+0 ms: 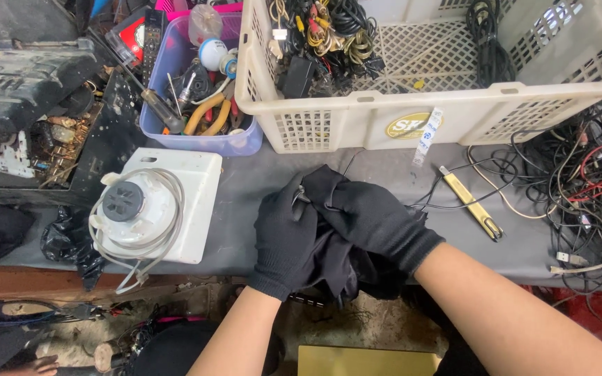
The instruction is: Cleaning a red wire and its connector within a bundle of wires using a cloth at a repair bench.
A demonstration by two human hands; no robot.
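Gloved hands (336, 226) clasping black cloth (339, 268) at table edge (231, 261)

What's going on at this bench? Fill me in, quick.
A person in black gloves works at the near edge of a grey table. The left hand and right hand are pressed together over a bundle of black cloth, with a thin black wire trailing out to the right. A white appliance wrapped in its cord sits to the left, a yellow-handled tool to the right, and a cream crate of cables behind.
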